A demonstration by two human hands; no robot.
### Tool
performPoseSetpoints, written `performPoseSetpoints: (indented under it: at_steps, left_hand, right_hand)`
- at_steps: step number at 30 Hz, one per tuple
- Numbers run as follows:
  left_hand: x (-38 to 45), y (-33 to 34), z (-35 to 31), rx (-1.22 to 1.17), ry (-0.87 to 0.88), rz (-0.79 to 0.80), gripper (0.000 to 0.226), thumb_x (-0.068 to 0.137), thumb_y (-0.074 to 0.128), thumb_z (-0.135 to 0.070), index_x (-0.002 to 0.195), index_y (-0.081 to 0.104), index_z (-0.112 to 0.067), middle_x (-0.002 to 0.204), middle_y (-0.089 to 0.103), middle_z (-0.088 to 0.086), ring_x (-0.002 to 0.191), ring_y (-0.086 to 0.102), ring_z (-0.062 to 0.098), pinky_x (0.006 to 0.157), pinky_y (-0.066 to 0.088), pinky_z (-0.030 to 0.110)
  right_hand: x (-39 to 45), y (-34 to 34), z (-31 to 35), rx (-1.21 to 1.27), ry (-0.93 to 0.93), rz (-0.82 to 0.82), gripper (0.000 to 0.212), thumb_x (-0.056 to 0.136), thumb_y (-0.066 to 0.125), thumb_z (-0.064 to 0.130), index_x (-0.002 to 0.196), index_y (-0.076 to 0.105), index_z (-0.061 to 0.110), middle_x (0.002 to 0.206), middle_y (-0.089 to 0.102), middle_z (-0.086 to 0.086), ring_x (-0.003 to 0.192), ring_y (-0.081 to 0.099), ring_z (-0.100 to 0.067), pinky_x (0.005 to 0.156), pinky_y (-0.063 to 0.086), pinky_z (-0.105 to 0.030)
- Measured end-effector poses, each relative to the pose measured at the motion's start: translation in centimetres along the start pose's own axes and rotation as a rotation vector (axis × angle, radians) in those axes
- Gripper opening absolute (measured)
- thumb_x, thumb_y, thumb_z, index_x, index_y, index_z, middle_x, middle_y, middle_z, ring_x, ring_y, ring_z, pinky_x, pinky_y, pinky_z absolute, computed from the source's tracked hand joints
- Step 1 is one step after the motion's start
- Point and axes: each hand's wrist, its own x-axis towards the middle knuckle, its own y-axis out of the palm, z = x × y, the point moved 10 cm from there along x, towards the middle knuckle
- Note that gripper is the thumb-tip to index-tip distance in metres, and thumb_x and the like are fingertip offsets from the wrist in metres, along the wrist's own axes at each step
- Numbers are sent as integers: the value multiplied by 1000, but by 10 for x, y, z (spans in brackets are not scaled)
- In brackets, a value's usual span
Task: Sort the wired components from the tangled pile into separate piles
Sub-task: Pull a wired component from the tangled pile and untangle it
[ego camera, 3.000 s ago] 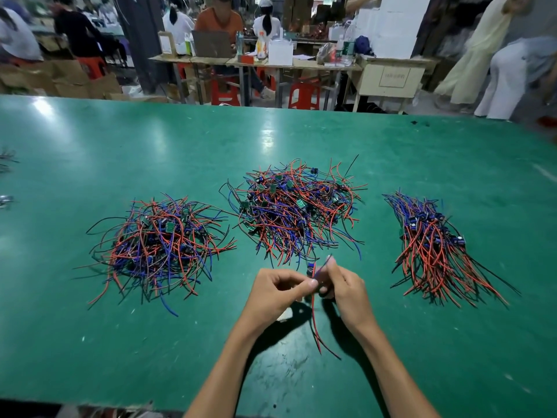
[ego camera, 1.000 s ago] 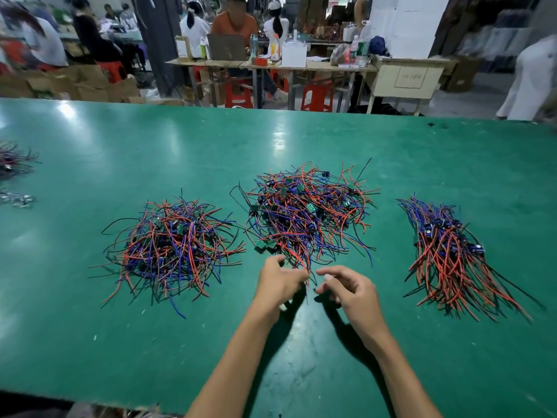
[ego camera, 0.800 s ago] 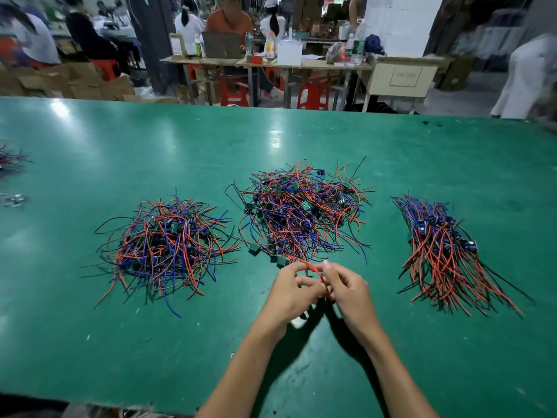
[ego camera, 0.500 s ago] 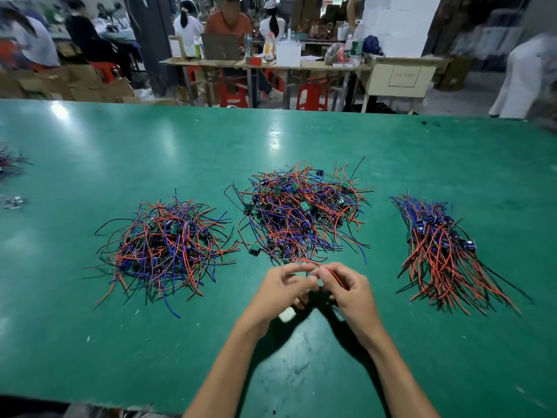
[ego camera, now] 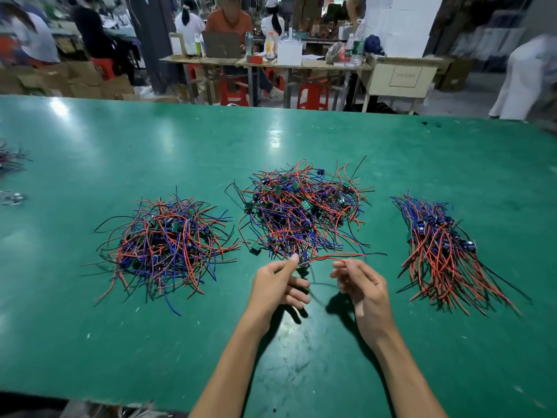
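Grip: left hand (ego camera: 278,286) pinching one wired component (ego camera: 304,262) between thumb and forefinger at its body end, remaining fingers loosely curled beneath. Right hand (ego camera: 360,285) half-curled, fingertips (ego camera: 346,262) at the free end of the same red lead; contact likely a light pinch, not certain.

Item: single component drawn out at the near edge of the tangled pile (ego camera: 301,211), just beyond both hands. Long axis roughly left-to-right, red wire spanning from left fingers to right fingers and past them. Other leads apparently still trailing into the tangle.

Destination, judged: combed pile (ego camera: 437,251) to the right, wires lying parallel; right hand nearer to it. Looser pile (ego camera: 164,244) to the left, nearer the left hand. Which pile suits this piece: cannot tell.

Obstruction: neighbouring wires of the centre heap crossing the held leads; risk of dragging extras along. Bare green table (ego camera: 301,372) between hands and either side pile.

Surroundings: small wire cluster (ego camera: 10,159) at far left edge; seated persons at benches (ego camera: 271,63) beyond.
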Motion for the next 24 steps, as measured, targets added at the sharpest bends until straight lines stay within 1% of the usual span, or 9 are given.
performPoseSetpoints:
  at_steps: [2, 3, 5, 9, 13, 16, 17, 21, 24]
  left_hand:
    - [3, -1, -2, 7, 18, -4, 29, 99, 63, -31, 98, 68, -2, 79, 74, 17, 50, 62, 19, 44, 50, 23]
    - [3, -1, -2, 2, 28, -3, 26, 99, 64, -28, 97, 68, -3, 82, 74, 17, 51, 61, 18, 45, 50, 23]
    - [3, 0, -2, -42, 55, 8, 19, 97, 66, -22, 105, 66, -5, 84, 74, 15, 55, 63, 18, 49, 52, 23]
    - [-1, -4, -6, -134, 116, 63, 29, 93, 71, -21, 120, 64, -11, 88, 73, 4, 67, 65, 18, 64, 57, 24]
    - [-5, -4, -7, -176, 83, 125, 47, 83, 77, -31, 122, 61, -11, 81, 74, -1, 71, 66, 15, 72, 57, 22]
    - [-7, -6, -9, -230, 117, 143, 50, 79, 78, -23, 120, 55, -8, 92, 77, 4, 78, 69, 16, 78, 58, 25]
    - [-7, -8, -11, -252, 141, 137, 47, 78, 78, -21, 117, 54, -10, 92, 76, 3, 78, 69, 16, 79, 56, 25]
    - [-12, -13, -20, -265, 243, 114, 38, 72, 78, -18, 102, 54, -16, 88, 76, 4, 74, 69, 13, 73, 50, 21]
    - [-15, -14, -23, -276, 275, 104, 40, 66, 80, -21, 99, 58, -15, 90, 77, 5, 75, 67, 14, 74, 51, 22]
  right_hand:
    - [0, -3, 0, 108, 26, -25, 15, 83, 68, 23, 81, 81, 16, 84, 76, -7, 73, 68, -14, 65, 51, -19]
    - [0, -4, -1, 150, 37, -37, 17, 82, 64, 18, 79, 80, 15, 83, 77, -7, 74, 70, -14, 65, 52, -19]
    - [-2, -5, 0, 207, 51, -43, 21, 83, 59, 15, 76, 79, 13, 81, 76, -8, 75, 70, -15, 66, 53, -20]
    - [-4, -4, 4, 279, 72, -23, 22, 85, 58, 14, 75, 77, 12, 81, 74, -12, 75, 68, -16, 68, 55, -20]
    - [-2, -1, 3, 239, 70, -13, 17, 84, 56, 11, 84, 71, 4, 82, 75, -13, 74, 68, -16, 68, 56, -19]
    - [0, -3, -1, 125, 52, -49, 14, 88, 57, 5, 89, 70, 4, 82, 75, -10, 74, 67, -13, 66, 53, -17]
    - [1, -6, -2, 73, 39, -75, 19, 93, 54, 0, 90, 71, 6, 82, 75, -8, 73, 66, -11, 65, 52, -17]
    - [5, -13, -9, 68, 74, -168, 23, 106, 49, 17, 101, 71, 12, 78, 73, -8, 61, 58, -7, 57, 48, -14]
    - [6, -12, -10, 37, 78, -166, 24, 108, 45, 17, 105, 68, 12, 76, 74, -8, 58, 56, -6, 55, 47, -13]
